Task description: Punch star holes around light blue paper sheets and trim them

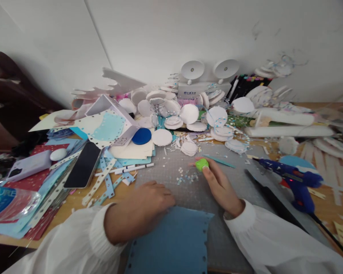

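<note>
My right hand [220, 184] is closed around a small bright green paper punch [202, 164], its thumb and fingers on the near side, just above the grey cutting mat [165, 167]. A blue sheet of paper [171, 243] with notches punched along its side edges lies in front of me. At its upper left edge is my left hand [143, 207], slightly blurred, fingers curled together and gripping the sheet; the fingertips are partly hidden. Between the hands and the back clutter, tiny punched paper bits [185, 178] are scattered on the mat.
A blue glue gun [294, 177] with a red light and a black-handled tool [271, 198] lie right. White foam discs [188, 114] crowd the back. A phone [83, 165], white pens [134, 168], punched strips [100, 182] and a plastic bottle [11, 201] occupy the left.
</note>
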Available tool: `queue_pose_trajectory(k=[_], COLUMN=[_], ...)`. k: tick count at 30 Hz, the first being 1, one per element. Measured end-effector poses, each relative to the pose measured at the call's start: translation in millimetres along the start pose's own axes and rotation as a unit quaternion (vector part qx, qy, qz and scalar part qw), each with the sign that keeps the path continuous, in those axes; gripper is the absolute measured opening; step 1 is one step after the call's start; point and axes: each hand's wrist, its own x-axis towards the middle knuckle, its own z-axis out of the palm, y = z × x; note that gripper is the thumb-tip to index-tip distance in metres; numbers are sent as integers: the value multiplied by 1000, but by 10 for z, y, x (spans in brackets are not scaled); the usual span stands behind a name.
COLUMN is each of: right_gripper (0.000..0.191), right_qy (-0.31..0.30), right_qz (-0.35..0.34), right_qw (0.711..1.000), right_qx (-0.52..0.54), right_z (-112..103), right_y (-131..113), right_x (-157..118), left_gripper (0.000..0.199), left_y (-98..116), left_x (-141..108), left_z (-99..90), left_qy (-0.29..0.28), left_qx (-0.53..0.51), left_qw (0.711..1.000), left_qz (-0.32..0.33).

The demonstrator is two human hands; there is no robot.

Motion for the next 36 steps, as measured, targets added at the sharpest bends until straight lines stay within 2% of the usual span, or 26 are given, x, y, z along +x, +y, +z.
queue_pose_trajectory(k=[3,8,14,21,23,26,27,29,32,34,36], right_gripper=[31,29,29,34,33,26,24,21,15,9,9], right_qy=[-16,-38,-28,26,49,79,63,-9,-130,-171,-179], right_qz=[0,-26,-46,-62,-90,-150,-165,-182,-176,-170,-171], right_qw=[1000,994,989,951,944,947,952,958,947,936,931], right_qx=[-12,-104,-137,-303,-313,-273,-251,-220,-233,-257,-270], right_z=[2,-6,-7,-39,-56,-72,-68,-47,5,26,25], right_y=[26,45,51,162,132,-4,-61,-163,-241,-243,-222], right_x=[-16,-40,-21,52,64,37,11,-64,-209,-300,-372], left_gripper=[11,10,9,14,16,18,19,19,17,17,17], left_y=[-6,9,10,-40,-59,-89,-98,-117,-141,-154,-164], left_x=[3,28,38,39,51,75,82,93,96,85,62], left_z=[22,15,23,64,78,103,113,141,203,253,303], left_qy=[3,-6,-19,-5,-2,-1,0,1,22,54,98], left_qx=[0,-10,-7,-26,-31,-37,-40,-50,-64,-76,-82], left_qw=[1000,1000,1000,1000,999,999,998,998,997,995,991], left_qz=[5,9,9,-15,-27,-38,-41,-46,-46,-41,-37])
